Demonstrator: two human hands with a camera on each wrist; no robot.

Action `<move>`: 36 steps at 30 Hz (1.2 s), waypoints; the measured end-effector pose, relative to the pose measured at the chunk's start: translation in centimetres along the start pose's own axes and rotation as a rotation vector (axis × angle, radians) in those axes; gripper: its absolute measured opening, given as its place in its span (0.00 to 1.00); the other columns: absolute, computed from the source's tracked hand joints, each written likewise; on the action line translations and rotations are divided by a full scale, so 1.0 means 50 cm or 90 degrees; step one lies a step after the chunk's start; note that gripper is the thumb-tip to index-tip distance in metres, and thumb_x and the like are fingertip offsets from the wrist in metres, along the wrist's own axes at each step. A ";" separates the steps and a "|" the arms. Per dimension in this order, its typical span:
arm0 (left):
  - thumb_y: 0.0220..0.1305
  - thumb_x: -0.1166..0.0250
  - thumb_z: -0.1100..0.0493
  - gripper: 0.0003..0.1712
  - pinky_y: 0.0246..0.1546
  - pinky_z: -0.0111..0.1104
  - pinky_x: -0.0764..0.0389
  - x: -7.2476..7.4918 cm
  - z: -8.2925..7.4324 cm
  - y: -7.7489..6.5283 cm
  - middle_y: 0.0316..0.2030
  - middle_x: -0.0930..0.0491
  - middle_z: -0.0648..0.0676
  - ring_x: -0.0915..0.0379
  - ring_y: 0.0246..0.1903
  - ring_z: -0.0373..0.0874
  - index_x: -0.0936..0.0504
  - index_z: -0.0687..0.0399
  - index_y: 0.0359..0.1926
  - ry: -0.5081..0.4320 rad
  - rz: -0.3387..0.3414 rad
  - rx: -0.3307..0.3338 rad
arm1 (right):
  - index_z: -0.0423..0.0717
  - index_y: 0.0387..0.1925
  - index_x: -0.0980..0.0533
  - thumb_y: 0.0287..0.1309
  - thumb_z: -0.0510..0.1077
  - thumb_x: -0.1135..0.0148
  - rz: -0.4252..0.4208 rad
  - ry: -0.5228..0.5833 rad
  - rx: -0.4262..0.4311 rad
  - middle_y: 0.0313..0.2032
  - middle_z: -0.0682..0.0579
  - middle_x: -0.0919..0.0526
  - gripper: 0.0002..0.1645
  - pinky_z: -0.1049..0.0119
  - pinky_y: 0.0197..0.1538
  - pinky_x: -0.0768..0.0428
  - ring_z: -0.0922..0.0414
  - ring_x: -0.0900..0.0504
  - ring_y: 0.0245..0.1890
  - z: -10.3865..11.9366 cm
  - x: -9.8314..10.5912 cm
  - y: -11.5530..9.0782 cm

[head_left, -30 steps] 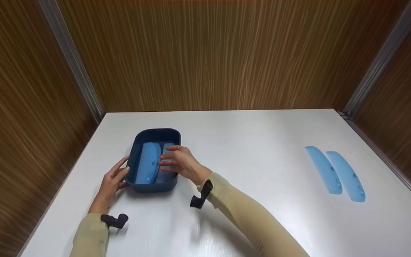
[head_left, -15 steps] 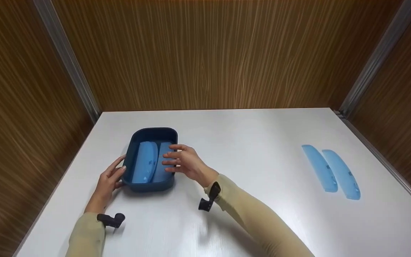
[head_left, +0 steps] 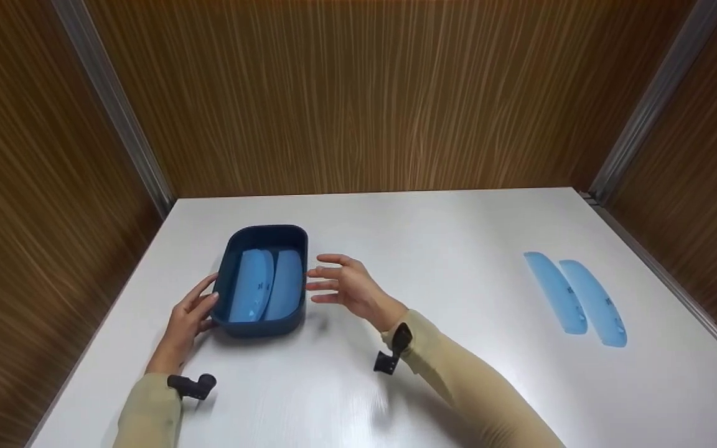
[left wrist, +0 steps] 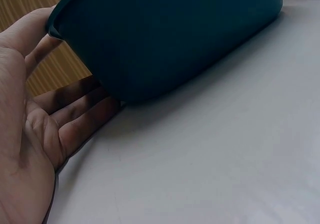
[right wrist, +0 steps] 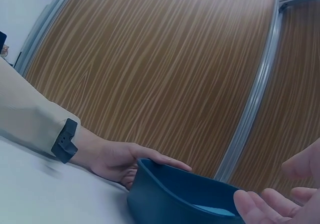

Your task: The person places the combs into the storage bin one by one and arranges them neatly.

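A dark blue, deep plastic container with rounded corners stands on the left part of the white table. Inside it lie two light blue, curved flat pieces side by side, a left piece with small dark print and a right piece. My left hand holds the container's left side. Its thumb is at the rim and other fingers lie low against the outer wall, as the left wrist view shows. Just right of the container, my right hand is raised with fingers spread and holds nothing.
Two more light blue curved pieces, an inner one and an outer one, lie side by side at the table's right. Wood-grain panels enclose the table at the back and both sides.
My right hand has withdrawn rightward from over the container, leaving the right blue piece in full view inside. My left hand stays on the container's left side.
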State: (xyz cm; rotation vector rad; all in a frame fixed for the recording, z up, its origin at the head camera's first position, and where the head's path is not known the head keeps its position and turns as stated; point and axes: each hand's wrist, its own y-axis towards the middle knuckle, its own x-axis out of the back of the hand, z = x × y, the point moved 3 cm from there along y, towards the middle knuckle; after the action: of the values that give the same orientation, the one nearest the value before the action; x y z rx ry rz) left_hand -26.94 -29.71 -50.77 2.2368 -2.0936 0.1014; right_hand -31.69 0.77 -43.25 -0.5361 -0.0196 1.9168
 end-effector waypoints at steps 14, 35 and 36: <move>0.65 0.44 0.43 0.33 0.44 0.34 0.24 0.005 -0.001 0.003 0.60 0.34 0.62 0.37 0.60 0.55 0.40 0.38 0.69 0.012 -0.001 -0.002 | 0.43 0.59 0.35 0.59 0.37 0.42 -0.007 -0.073 0.026 0.53 0.33 0.27 0.26 0.52 0.41 0.21 0.45 0.18 0.42 -0.007 0.084 -0.030; 0.65 0.45 0.42 0.32 0.48 0.38 0.26 0.000 0.004 0.002 0.63 0.36 0.61 0.39 0.61 0.55 0.41 0.35 0.69 0.010 0.015 0.012 | 0.42 0.60 0.36 0.58 0.37 0.41 -0.094 -0.055 0.041 0.57 0.32 0.31 0.28 0.55 0.42 0.21 0.46 0.19 0.42 0.022 0.250 -0.074; 0.65 0.45 0.42 0.32 0.48 0.38 0.26 0.001 0.004 0.002 0.62 0.36 0.61 0.38 0.60 0.55 0.41 0.35 0.69 0.010 0.011 0.012 | 0.42 0.60 0.36 0.59 0.37 0.41 -0.100 -0.054 0.043 0.57 0.32 0.32 0.28 0.55 0.42 0.21 0.46 0.19 0.42 0.025 0.259 -0.076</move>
State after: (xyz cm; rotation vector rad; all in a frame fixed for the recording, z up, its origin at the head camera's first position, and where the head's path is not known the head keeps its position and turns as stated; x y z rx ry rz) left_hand -27.04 -29.79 -50.98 2.2208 -2.1135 0.1401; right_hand -32.79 14.07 -45.74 -0.3961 -0.0493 1.7795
